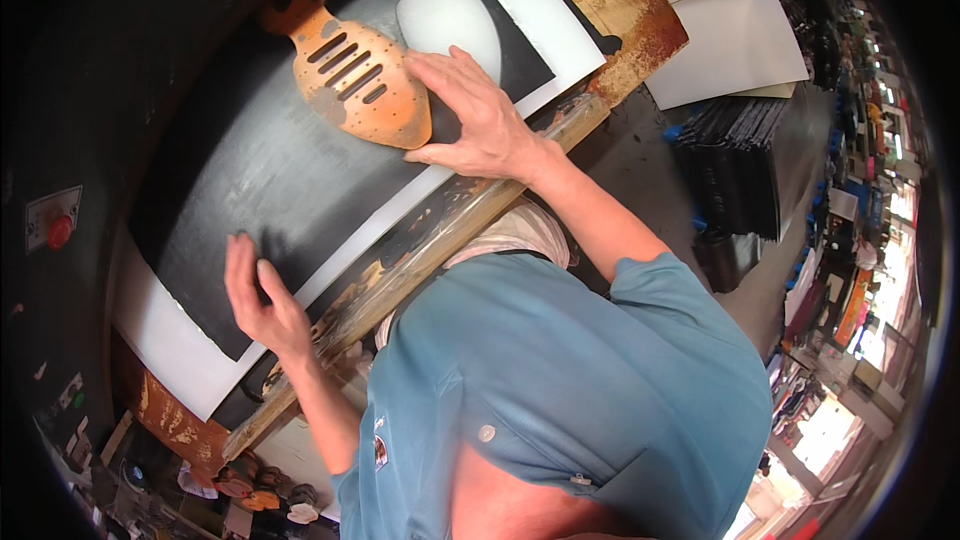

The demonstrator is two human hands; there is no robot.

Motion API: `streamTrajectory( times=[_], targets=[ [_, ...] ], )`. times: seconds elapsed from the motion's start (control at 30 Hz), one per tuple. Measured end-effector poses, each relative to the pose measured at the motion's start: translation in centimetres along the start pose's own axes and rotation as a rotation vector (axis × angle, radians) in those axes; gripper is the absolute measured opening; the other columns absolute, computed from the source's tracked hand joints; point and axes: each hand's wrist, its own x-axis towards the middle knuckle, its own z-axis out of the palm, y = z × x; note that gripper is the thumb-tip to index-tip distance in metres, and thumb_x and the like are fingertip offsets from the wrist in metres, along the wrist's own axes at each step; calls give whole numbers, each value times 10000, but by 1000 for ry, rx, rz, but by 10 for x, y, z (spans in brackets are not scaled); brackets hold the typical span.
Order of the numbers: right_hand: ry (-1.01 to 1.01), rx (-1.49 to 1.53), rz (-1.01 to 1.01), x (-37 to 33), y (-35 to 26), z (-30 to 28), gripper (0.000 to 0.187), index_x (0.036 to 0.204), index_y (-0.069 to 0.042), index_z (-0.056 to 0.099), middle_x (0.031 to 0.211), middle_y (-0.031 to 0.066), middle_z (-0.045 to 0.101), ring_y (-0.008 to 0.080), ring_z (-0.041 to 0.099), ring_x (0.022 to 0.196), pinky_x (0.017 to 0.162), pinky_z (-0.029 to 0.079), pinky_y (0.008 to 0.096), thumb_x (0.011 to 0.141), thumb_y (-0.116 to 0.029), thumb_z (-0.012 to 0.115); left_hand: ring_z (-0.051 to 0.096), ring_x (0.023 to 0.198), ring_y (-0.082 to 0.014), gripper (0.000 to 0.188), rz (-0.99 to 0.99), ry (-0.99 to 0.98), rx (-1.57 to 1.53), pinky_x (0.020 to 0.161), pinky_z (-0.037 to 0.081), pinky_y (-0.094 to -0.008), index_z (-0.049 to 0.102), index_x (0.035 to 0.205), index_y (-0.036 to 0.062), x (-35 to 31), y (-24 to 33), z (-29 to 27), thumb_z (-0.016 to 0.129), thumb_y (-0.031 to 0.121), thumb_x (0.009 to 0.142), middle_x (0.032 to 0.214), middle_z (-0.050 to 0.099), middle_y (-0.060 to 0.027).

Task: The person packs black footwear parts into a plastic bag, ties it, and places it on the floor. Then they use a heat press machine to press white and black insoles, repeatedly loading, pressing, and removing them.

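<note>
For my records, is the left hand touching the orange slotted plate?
No, the left hand is over the black sheet, apart from the orange slotted plate, which the right hand touches.

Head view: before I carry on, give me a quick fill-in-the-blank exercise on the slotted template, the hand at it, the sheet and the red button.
The template is mainly ____ in colour.
The hand touching the template is the person's ____ one.
The sheet under the template is coloured ____.
The red button is near the picture's ____ edge.

Missing words: orange; right; black; left.
</note>
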Motion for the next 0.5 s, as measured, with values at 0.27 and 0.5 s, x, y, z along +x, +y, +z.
streamTrajectory(
  times=[0.27,0.5],
  targets=[
    [105,-22,-65,-4,4,13,971,1498,-15,478,1437,222,602,369,558,1362,1188,379,565,708,-361,923,687,874,-301,137,120,-153,-253,803,541,-402,712,949,28,-92,64,38,735,-65,851,976,740,-138],
    [144,14,-110,1,-5,2,839,1443,-8,550,1390,205,633,365,605,1283,1135,438,501,756,-320,917,649,843,-313,237,325,-14,70,758,498,-411,677,1014,86,-93,59,59,817,45,827,948,703,-81]
  ],
)
